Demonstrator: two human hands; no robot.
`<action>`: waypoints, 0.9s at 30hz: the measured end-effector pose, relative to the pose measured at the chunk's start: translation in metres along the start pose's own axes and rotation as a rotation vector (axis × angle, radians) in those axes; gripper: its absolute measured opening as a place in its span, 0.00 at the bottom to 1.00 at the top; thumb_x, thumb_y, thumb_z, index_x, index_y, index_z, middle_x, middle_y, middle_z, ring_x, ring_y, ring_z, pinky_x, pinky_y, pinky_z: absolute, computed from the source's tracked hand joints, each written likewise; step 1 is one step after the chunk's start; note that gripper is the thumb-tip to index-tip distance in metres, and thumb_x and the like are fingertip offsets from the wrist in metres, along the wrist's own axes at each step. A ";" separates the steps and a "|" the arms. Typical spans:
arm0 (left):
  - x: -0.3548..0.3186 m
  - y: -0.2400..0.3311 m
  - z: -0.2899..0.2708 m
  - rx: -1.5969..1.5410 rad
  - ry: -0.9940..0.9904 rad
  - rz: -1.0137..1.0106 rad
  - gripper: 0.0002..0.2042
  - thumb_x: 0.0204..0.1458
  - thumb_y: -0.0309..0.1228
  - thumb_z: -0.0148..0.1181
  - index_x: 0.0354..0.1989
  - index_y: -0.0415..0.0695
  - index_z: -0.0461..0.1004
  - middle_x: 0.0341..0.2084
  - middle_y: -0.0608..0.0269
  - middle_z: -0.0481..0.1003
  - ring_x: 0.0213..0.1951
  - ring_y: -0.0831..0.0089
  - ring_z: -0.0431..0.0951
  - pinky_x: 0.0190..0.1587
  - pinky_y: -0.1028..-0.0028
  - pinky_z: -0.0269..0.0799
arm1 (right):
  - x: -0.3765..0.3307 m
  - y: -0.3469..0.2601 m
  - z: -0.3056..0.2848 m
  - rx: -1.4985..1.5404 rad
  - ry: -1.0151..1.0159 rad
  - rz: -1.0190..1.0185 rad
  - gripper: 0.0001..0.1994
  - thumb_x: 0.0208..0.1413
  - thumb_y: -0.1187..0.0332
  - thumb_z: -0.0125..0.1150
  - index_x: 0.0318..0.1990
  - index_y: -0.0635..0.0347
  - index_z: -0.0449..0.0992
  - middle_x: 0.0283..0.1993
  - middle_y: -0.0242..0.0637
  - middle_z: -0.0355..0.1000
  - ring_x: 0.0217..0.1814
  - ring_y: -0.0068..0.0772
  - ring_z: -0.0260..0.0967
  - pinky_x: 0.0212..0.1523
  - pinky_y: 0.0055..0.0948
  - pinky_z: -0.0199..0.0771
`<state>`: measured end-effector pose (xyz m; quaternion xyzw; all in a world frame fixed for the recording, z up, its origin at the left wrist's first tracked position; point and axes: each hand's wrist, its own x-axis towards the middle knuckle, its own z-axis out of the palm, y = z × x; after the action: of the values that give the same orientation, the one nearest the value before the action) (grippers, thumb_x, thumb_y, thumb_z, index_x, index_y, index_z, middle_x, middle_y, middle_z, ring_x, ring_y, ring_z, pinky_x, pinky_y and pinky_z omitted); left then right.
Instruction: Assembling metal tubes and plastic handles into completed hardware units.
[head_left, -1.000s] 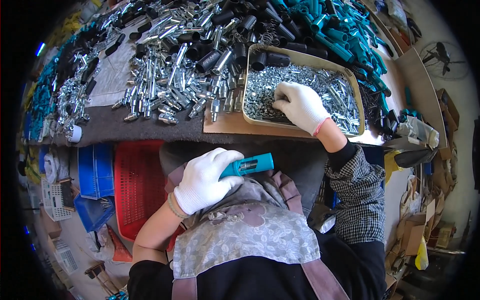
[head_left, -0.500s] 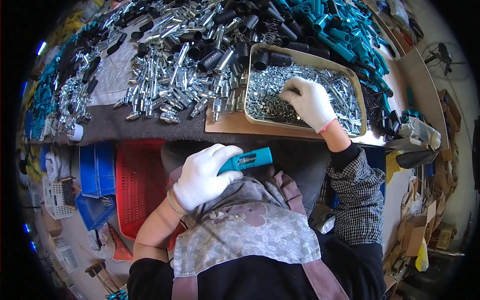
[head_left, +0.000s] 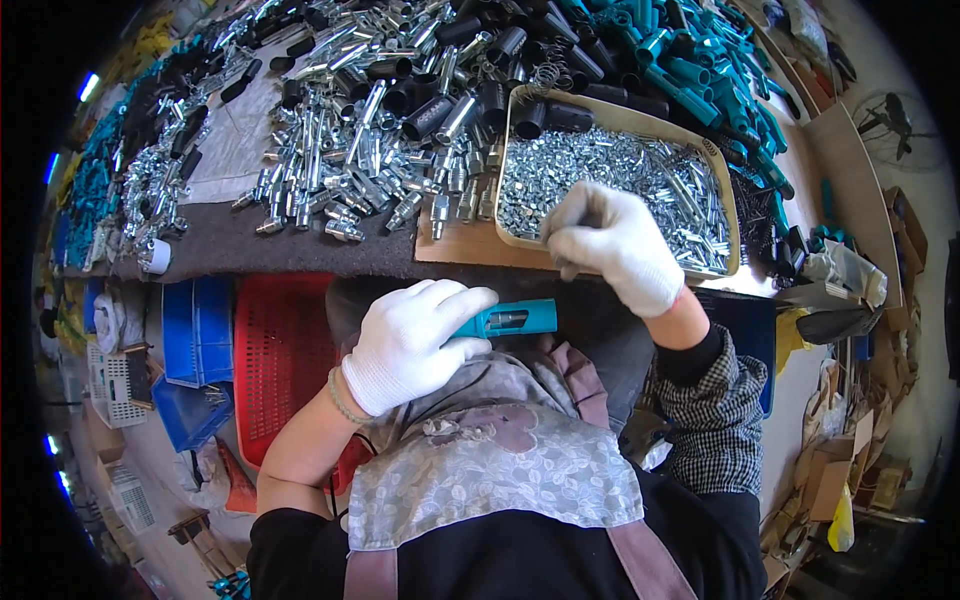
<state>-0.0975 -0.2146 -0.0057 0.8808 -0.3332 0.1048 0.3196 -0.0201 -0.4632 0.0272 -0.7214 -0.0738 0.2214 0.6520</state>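
My left hand (head_left: 415, 335), in a white glove, is wrapped round a teal plastic tube-shaped housing (head_left: 535, 316) with a slot in its side. The housing lies nearly level above my lap, its far end pointing right. My right hand (head_left: 615, 245), also gloved, hovers over the near edge of a cream tray (head_left: 515, 242). Its thumb and fingers are pinched together; whatever is between them is too small or hidden to make out. Small shiny metal pieces (head_left: 570, 170) and thin pins (head_left: 690, 190) fill the tray.
Silver metal fittings (head_left: 340, 190) are heaped left of the tray, with black sleeves (head_left: 430, 118) among them. Teal housings (head_left: 690, 90) are piled at the far right. Below the table's front edge stand a red basket (head_left: 280, 370) and blue bins (head_left: 195, 335).
My right hand has lifted from the small pieces in the tray and come toward me, fingers pinched. The left hand keeps its hold on the teal housing, shifted slightly right.
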 end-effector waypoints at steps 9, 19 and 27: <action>-0.001 0.004 -0.007 0.067 -0.053 0.094 0.30 0.40 0.34 0.70 0.55 0.42 0.73 0.32 0.60 0.76 0.33 0.62 0.77 0.36 0.67 0.74 | -0.014 -0.001 0.020 -0.447 -0.149 -0.014 0.09 0.51 0.70 0.68 0.37 0.66 0.81 0.33 0.39 0.80 0.34 0.28 0.77 0.40 0.28 0.76; -0.002 0.007 -0.001 0.105 -0.069 0.047 0.41 0.38 0.34 0.70 0.66 0.40 0.64 0.26 0.62 0.74 0.29 0.64 0.76 0.32 0.66 0.73 | -0.022 0.027 0.048 -0.817 -0.107 -0.463 0.11 0.56 0.60 0.63 0.34 0.60 0.79 0.31 0.44 0.73 0.36 0.51 0.75 0.37 0.43 0.73; -0.001 0.004 0.000 0.073 -0.062 0.022 0.40 0.38 0.33 0.71 0.65 0.39 0.64 0.26 0.61 0.74 0.30 0.63 0.77 0.32 0.65 0.73 | -0.043 0.033 0.047 -1.009 -0.103 -0.609 0.20 0.51 0.58 0.67 0.49 0.58 0.74 0.38 0.39 0.73 0.37 0.44 0.75 0.37 0.39 0.75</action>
<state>-0.1008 -0.2160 -0.0044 0.8911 -0.3484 0.0932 0.2755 -0.0837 -0.4417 0.0026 -0.8769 -0.4053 -0.0033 0.2583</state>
